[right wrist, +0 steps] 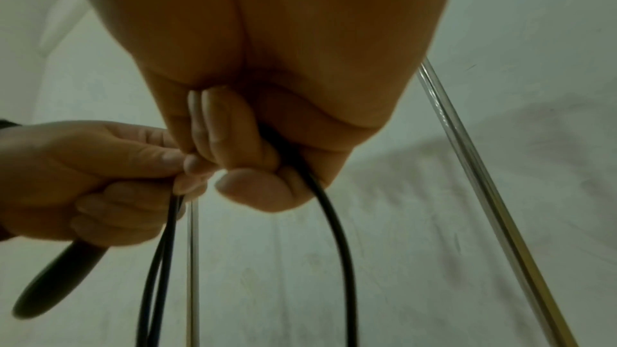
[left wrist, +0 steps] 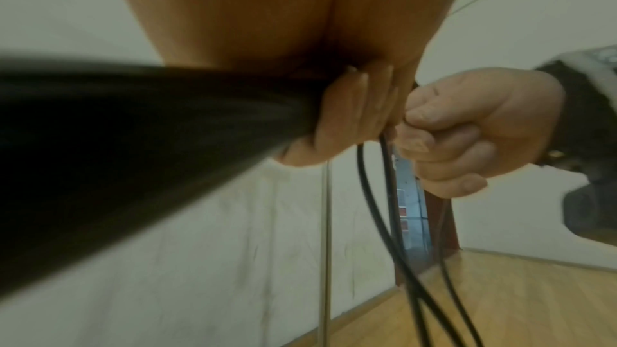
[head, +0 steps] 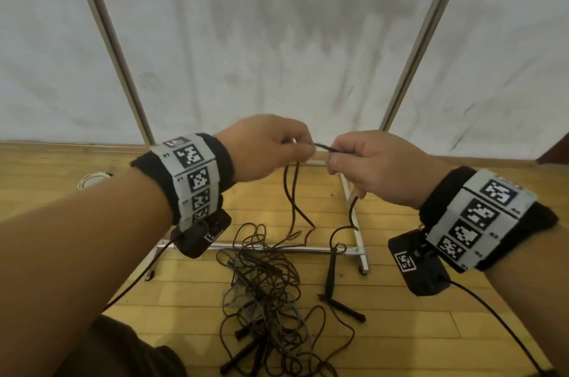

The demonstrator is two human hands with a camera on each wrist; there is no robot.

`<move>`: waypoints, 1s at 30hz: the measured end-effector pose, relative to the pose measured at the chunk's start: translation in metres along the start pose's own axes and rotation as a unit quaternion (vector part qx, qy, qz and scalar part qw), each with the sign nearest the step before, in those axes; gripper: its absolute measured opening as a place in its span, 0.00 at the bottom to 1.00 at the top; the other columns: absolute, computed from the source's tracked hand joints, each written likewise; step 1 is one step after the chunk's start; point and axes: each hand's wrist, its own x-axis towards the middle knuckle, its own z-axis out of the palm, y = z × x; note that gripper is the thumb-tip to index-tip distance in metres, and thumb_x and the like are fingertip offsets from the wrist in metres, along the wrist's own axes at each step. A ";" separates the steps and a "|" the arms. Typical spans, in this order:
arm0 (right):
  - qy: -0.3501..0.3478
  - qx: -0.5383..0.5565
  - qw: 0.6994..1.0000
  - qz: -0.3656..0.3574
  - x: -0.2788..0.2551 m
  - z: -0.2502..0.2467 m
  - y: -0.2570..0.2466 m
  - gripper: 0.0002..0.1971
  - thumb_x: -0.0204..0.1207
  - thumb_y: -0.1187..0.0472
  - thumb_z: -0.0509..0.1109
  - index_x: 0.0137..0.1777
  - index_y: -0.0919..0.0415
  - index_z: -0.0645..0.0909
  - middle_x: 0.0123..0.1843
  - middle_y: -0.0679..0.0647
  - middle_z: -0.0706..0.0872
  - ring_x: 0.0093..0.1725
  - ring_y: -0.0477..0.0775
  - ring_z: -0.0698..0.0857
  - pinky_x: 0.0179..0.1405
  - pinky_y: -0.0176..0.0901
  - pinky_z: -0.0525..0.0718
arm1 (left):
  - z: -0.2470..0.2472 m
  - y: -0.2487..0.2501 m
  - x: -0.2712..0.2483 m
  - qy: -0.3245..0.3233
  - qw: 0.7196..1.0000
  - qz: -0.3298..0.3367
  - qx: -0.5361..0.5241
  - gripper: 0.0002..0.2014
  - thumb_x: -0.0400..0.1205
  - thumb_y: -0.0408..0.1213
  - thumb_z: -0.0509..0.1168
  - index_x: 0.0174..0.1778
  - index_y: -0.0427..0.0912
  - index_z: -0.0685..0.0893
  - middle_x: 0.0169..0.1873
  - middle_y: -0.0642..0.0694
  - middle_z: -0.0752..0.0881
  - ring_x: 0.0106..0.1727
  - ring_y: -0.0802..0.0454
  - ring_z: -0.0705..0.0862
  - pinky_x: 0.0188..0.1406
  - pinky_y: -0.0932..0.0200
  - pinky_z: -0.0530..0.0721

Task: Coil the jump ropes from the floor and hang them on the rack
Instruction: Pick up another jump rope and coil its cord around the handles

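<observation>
A black jump rope (head: 291, 192) is held up in front of the rack (head: 121, 47), its cord drooping in loops toward the wooden floor (head: 400, 309). The left hand (head: 264, 148) has its fingers (right wrist: 113, 210) curled round the cord and a black handle (right wrist: 56, 276). The right hand (head: 372, 167) pinches the same cord just beside it, thumb against fingers (left wrist: 444, 141). Below, a tangled pile of ropes (head: 264, 299) lies on the floor by the rack's base bar (head: 261, 249). A pale wall (head: 277, 38) stands behind the rack.
</observation>
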 end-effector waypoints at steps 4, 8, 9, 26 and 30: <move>0.011 0.073 0.996 0.050 0.002 0.001 0.036 0.12 0.90 0.54 0.61 0.50 0.56 0.84 0.26 0.45 0.78 0.27 0.48 0.80 0.37 0.47 0.88 | -0.027 -0.019 0.003 0.195 0.965 -0.045 -0.167 0.11 0.87 0.54 0.68 0.38 0.60 0.88 0.23 0.62 0.81 0.23 0.65 0.75 0.24 0.61 0.74; -0.065 -0.063 0.983 0.160 -0.011 0.013 0.091 0.17 0.91 0.49 0.56 0.50 0.57 0.83 0.30 0.52 0.87 0.32 0.50 0.86 0.44 0.45 0.85 | -0.061 -0.044 0.001 0.366 0.864 -0.128 -0.321 0.13 0.82 0.48 0.68 0.31 0.56 0.87 0.23 0.58 0.77 0.21 0.57 0.70 0.20 0.60 0.69; -0.107 -0.098 0.971 0.190 -0.016 0.018 0.102 0.18 0.91 0.49 0.55 0.51 0.58 0.83 0.31 0.52 0.88 0.33 0.49 0.86 0.44 0.43 0.84 | -0.066 -0.054 -0.001 0.386 0.850 -0.150 -0.327 0.13 0.82 0.47 0.68 0.31 0.55 0.87 0.25 0.56 0.78 0.21 0.57 0.71 0.20 0.59 0.69; -0.066 0.170 0.981 0.065 0.000 0.007 0.013 0.10 0.87 0.60 0.65 0.49 0.65 0.84 0.26 0.51 0.74 0.25 0.49 0.75 0.34 0.43 0.86 | 0.023 0.000 0.005 -0.058 0.998 0.004 -0.037 0.12 0.89 0.55 0.67 0.39 0.69 0.85 0.22 0.68 0.81 0.23 0.68 0.78 0.31 0.60 0.74; -0.052 0.083 0.991 0.090 -0.004 0.013 0.044 0.12 0.89 0.54 0.63 0.49 0.58 0.84 0.30 0.53 0.87 0.34 0.51 0.86 0.55 0.58 0.89 | -0.001 -0.014 0.013 0.141 0.971 -0.037 -0.189 0.15 0.87 0.51 0.68 0.33 0.64 0.86 0.21 0.63 0.79 0.20 0.64 0.73 0.24 0.59 0.71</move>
